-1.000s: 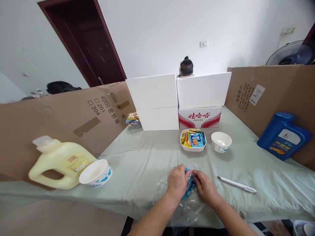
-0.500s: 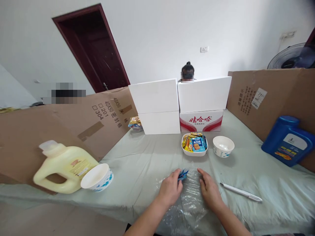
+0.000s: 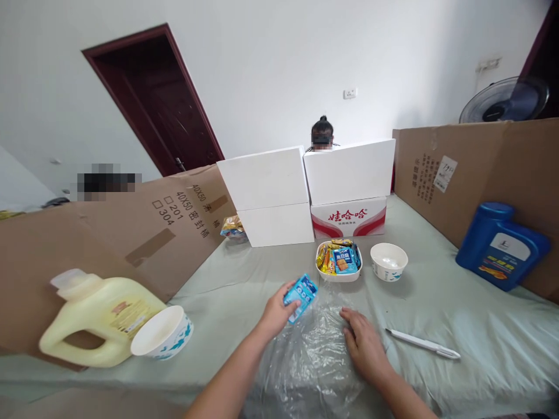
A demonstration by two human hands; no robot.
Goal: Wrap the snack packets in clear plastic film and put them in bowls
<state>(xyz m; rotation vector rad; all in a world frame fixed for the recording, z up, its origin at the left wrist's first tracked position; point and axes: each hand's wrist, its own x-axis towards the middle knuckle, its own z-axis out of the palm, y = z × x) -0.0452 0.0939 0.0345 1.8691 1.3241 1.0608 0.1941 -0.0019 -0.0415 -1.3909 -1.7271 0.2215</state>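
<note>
On the cloth (image 3: 218,308) lies a bag (image 3: 314,361). The left hand (image 3: 276,313) pinches a packet (image 3: 303,295), which juts out between thumb and fingers; the right hand (image 3: 365,347), loosely spread, is at the bag's right edge.

Blue packet (image 3: 302,295) is held tilted between thumb and fingers of left hand (image 3: 278,307). Clear plastic sheet (image 3: 308,364) is spread, crumpled, on cloth-covered desk (image 3: 222,326). Right hand (image 3: 363,344) is held loosely open at sheet's right edge; contact unclear. White tray (image 3: 339,277) is filled with snack packets (image 3: 342,259); upright bowl (image 3: 388,273) is placed just beside. Pen (image 3: 423,344) is laid right of right hand. Second bowl (image 3: 173,342) is tilted against yellow jug (image 3: 126,297).
</note>
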